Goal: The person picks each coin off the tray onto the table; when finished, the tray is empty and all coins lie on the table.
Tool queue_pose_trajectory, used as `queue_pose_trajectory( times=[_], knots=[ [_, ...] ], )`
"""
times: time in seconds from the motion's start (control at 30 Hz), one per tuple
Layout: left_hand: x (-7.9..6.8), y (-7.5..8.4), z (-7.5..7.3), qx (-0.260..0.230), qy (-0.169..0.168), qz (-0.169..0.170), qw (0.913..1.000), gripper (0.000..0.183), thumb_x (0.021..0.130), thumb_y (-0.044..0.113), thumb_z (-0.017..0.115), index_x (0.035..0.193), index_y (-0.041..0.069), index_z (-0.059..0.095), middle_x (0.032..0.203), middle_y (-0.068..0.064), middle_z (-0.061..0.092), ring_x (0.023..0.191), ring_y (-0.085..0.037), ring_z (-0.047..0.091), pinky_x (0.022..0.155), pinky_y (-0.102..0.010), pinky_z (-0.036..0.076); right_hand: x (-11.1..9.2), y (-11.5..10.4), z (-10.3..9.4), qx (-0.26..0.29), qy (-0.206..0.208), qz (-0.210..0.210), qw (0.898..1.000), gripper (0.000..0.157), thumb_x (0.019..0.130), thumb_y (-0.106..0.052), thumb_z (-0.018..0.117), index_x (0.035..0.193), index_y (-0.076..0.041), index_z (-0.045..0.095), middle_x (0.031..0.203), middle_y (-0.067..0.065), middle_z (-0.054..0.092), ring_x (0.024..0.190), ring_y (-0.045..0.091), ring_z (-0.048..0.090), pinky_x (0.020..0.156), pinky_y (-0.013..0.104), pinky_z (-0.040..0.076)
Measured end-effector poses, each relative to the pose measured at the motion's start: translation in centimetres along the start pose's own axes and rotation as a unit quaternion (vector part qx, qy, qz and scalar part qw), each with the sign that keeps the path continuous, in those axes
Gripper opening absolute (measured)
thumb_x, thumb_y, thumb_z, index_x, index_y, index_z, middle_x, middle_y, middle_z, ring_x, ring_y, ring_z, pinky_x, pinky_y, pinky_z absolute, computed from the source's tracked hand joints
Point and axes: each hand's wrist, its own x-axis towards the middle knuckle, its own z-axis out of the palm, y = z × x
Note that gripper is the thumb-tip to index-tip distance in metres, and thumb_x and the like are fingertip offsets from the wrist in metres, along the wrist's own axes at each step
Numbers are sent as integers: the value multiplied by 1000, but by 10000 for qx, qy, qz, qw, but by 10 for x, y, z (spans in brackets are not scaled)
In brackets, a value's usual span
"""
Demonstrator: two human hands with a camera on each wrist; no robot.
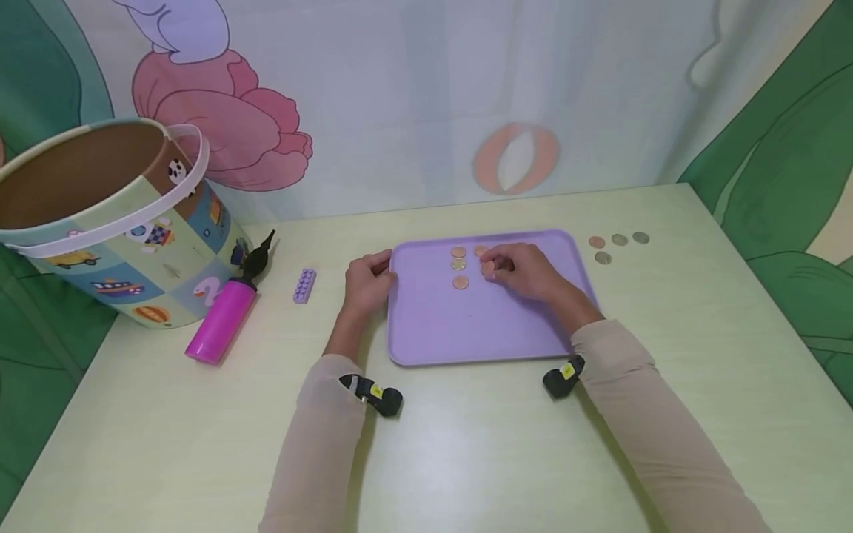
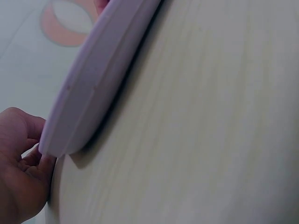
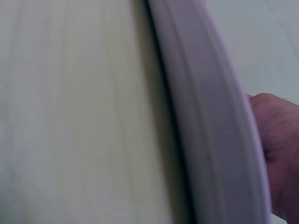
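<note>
A purple tray (image 1: 466,333) lies on the table in the head view. My left hand (image 1: 368,285) holds its left edge, and the left wrist view shows the fingers at the tray's rim (image 2: 88,84). Over the tray, my right hand (image 1: 526,272) pinches a copper-coloured coin (image 1: 489,269) between thumb and fingers. Left of that hand, a copper coin (image 1: 458,252), a gold-coloured coin (image 1: 458,263) and another copper coin (image 1: 460,282) form a column. One more copper coin (image 1: 480,251) lies close by the right fingertips, partly covered. In the right wrist view, the tray's side hides the fingers.
Right of the tray lie a copper coin (image 1: 596,242) and three silver coins (image 1: 619,240). To the left are a purple toy brick (image 1: 304,286), a pink bottle with a black top (image 1: 223,322) and a large patterned bucket (image 1: 160,259). A printed curtain (image 1: 386,111) hangs behind the table.
</note>
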Motion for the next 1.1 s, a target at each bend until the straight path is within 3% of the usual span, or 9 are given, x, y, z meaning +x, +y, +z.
queue_pose_trajectory(
  times=[0.4,0.7,0.9,1.1],
  knots=[
    [3,3,-1,-17,2,-7,10000,50,91,1,57,141,3,58,142,-19,62,131,-29,61,114,-36,50,-1,0,-2,342,24,216,9992,34,96,-11,68,129,-2,68,114,20,74,103,30,65,92,37,53],
    [5,5,0,-31,35,18,10000,50,90,0,58,140,2,59,140,-20,64,130,-29,62,112,-36,51,-1,4,-5,755,488,104,9959,31,94,-5,69,124,2,70,105,22,73,88,17,60,77,18,47],
    [5,5,-1,-53,54,-6,10000,50,91,1,58,141,3,59,140,-19,63,131,-29,62,114,-36,50,-3,6,-9,840,712,173,9938,32,93,-4,70,124,2,69,104,23,73,88,15,61,76,15,47],
    [3,1,1,-47,35,-51,10000,49,91,0,58,140,2,59,138,-19,64,129,-30,62,112,-36,52,-6,11,-9,935,903,188,9913,33,92,-1,70,125,4,69,106,26,73,84,3,60,74,6,46]
  ],
)
